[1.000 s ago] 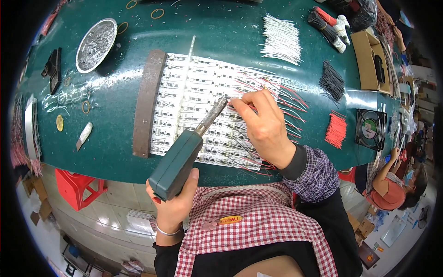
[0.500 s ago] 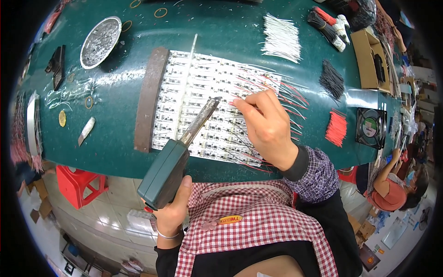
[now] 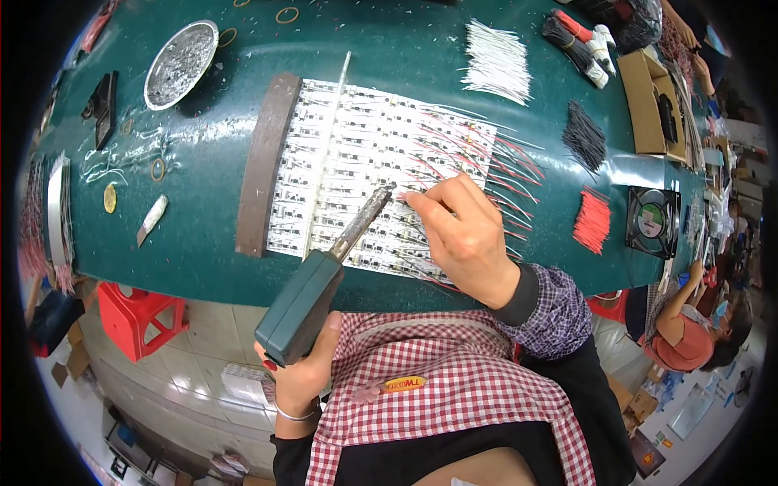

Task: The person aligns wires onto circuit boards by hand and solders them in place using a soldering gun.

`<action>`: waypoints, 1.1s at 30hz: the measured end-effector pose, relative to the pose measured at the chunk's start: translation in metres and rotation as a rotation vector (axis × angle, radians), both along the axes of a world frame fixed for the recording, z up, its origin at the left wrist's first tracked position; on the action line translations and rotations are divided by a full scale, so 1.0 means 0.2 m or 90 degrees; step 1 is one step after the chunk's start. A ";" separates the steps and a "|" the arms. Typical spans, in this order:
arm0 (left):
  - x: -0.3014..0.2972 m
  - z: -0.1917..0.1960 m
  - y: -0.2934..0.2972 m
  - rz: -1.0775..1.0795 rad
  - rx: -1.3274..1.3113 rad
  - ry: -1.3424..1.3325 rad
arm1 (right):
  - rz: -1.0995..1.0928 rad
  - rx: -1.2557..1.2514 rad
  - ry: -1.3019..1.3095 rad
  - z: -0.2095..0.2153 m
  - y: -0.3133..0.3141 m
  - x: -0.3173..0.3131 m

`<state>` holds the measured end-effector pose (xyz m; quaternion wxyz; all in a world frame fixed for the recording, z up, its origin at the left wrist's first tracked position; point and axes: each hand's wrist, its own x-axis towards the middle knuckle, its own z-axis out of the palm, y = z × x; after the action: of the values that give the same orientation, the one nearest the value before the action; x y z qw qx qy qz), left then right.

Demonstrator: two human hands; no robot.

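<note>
Gripping the dark green body of a soldering gun (image 3: 312,296), the left hand (image 3: 304,377) has its fingers wrapped tight around the grip near the table's front edge. Its metal tip reaches up onto a panel of white LED strips (image 3: 356,166) lying on the green table (image 3: 194,243). Just beside the tip, the right hand (image 3: 462,239) pinches a thin wire between thumb and fingertips against the panel. Farther back lie a bundle of white wires (image 3: 496,71) and a round metal dish (image 3: 180,53).
</note>
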<state>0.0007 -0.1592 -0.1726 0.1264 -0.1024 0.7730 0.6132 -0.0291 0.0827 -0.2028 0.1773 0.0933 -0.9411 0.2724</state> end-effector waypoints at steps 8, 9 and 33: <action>0.00 -0.02 0.00 -0.041 -0.019 0.010 | 0.001 0.020 0.003 -0.02 -0.01 0.00; 0.00 -0.02 0.00 -0.041 -0.019 0.010 | -0.003 0.018 0.002 -0.02 -0.01 0.00; 0.05 -0.08 -0.06 -0.082 0.016 0.064 | -0.008 0.039 0.009 -0.02 -0.01 0.00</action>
<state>0.0109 -0.1718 -0.1886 0.1282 -0.0201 0.7753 0.6181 -0.0288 0.0805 -0.2072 0.1826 0.0948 -0.9483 0.2415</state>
